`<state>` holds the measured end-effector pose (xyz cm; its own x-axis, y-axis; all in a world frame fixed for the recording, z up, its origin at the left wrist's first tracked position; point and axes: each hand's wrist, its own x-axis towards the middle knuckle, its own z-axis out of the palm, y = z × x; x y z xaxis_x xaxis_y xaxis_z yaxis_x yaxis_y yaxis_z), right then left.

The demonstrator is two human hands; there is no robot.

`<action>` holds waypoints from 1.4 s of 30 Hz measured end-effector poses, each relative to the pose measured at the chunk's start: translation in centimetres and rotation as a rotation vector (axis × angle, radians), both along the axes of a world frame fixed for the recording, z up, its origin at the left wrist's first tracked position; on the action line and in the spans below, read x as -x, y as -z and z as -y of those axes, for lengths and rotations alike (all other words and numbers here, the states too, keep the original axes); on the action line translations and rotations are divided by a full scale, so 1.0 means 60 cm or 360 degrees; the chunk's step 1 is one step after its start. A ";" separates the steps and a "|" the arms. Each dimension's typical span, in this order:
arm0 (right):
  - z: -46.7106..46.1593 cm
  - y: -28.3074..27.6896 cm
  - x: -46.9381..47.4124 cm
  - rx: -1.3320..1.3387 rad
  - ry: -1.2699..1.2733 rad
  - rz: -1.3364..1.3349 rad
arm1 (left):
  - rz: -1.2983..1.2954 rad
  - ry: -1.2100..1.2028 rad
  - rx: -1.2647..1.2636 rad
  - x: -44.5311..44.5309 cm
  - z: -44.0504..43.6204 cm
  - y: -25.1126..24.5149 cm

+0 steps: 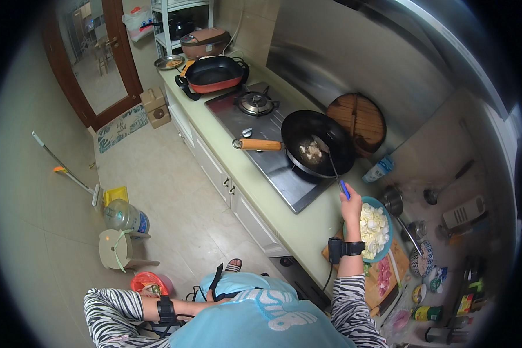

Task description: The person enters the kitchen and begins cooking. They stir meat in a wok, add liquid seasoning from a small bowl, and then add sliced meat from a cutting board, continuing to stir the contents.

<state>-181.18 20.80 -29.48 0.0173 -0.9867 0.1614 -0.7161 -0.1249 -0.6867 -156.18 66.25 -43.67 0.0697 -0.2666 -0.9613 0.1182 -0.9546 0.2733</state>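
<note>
My right hand (351, 202) grips the blue handle of a metal spatula (333, 163). The spatula's blade rests inside a black wok (298, 124) beside pale pieces of food (311, 152). The wok sits on the near burner of a gas stove (298, 189), its wooden handle (261, 144) pointing left. Under my right forearm lies a teal bowl (390, 228) of chopped cabbage (374, 228). It stands over a wooden cutting board (398, 265) with sliced raw meat (383, 278). My left hand (211, 296) is at my waist near a black strap, its fingers mostly hidden.
Behind the wok leans a round wooden lid (367, 117). A red electric skillet (215, 85) and a rice cooker (206, 45) stand farther along the counter. A saucepan (392, 199) and a patterned bowl (421, 261) line the right wall. A stool (111, 250) and bin (165, 282) are at left.
</note>
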 end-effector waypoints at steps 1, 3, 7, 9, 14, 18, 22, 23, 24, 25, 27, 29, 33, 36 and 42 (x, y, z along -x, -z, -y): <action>0.001 -0.004 -0.006 -0.0004 0.0025 -0.0015 | 0.0034 -0.0015 -0.0028 0.002 0.001 -0.006; 0.005 -0.009 -0.018 0.0014 0.0046 -0.0060 | 0.0097 -0.0045 -0.0081 0.006 0.002 -0.014; 0.010 -0.006 -0.018 0.0006 0.0029 0.0007 | 0.0040 -0.0025 -0.0014 0.003 -0.003 -0.004; 0.010 0.008 -0.011 0.0087 -0.0001 0.0065 | 0.0001 -0.0022 0.0038 -0.001 -0.008 0.012; 0.015 0.052 0.005 0.0169 0.0030 0.0339 | -0.0020 -0.0043 0.0125 0.001 -0.025 0.052; 0.039 0.068 -0.003 0.0228 0.0031 0.0291 | 0.0042 -0.0114 0.0232 0.011 -0.032 0.077; 0.055 0.062 -0.014 0.0099 0.0033 0.0192 | 0.0195 -0.0078 0.0309 0.021 -0.030 0.080; 0.054 0.060 -0.015 0.0061 0.0011 0.0183 | 0.0234 0.0016 0.0290 0.021 -0.030 0.075; 0.050 0.058 -0.016 0.0003 -0.0007 0.0179 | 0.0359 0.0062 0.0186 0.027 -0.030 0.070; 0.045 0.058 -0.015 -0.0039 -0.0033 0.0183 | 0.0483 0.0107 0.0079 0.033 -0.032 0.064; 0.027 0.058 -0.013 -0.0001 -0.0051 0.0274 | 0.0541 0.0119 -0.0026 0.031 -0.038 0.057; 0.004 0.060 -0.009 0.0036 -0.0033 0.0327 | 0.0202 0.0078 0.0049 0.006 -0.053 0.062; -0.036 0.060 0.001 0.0072 0.0068 0.0313 | -0.0277 0.0024 0.0068 -0.065 -0.088 0.121; -0.045 0.057 0.007 0.0014 0.0102 0.0324 | -0.0637 -0.0044 -0.0009 -0.119 -0.120 0.171; -0.053 0.072 0.018 -0.0040 0.0113 0.0679 | -0.0694 -0.0084 -0.0221 -0.162 -0.127 0.169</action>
